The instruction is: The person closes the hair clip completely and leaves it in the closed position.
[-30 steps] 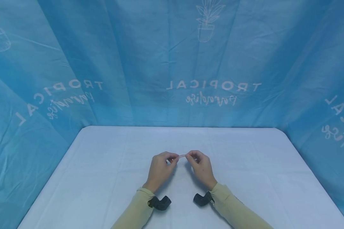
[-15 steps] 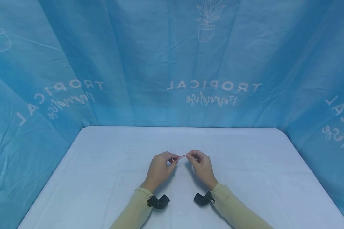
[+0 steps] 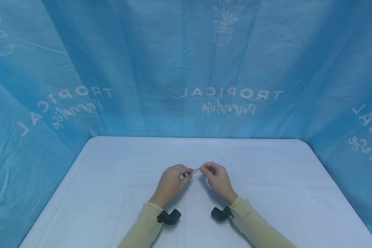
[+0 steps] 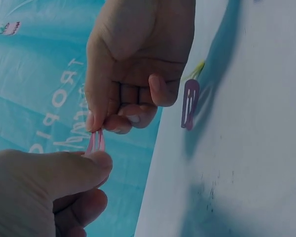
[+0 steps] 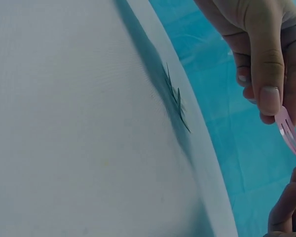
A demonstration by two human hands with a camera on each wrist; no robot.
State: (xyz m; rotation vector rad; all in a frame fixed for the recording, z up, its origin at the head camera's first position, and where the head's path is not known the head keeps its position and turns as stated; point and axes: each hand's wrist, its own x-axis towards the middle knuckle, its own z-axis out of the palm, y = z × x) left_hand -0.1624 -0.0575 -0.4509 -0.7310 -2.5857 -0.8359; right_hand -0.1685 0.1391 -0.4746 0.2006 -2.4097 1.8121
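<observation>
A pink snap hair clip is held between both hands above the white table. My left hand pinches one end between thumb and fingers. At the other end, my right hand pinches it with thumb and forefinger. The left wrist view shows only a short slotted length of the clip between the two thumbs. Seen from the right wrist, the clip looks bowed, with slots along its middle, and the fingers cover its ends.
A mauve snap clip, with a yellow-green piece behind it, shows against the white tabletop in the left wrist view. Thin dark green slivers appear in the right wrist view. Blue printed curtains surround the table's back and sides.
My left wrist and forearm have shifted slightly left, and the right wrist slightly right. The clip has tilted more, its right end higher. Both hands keep their pinch on it.
</observation>
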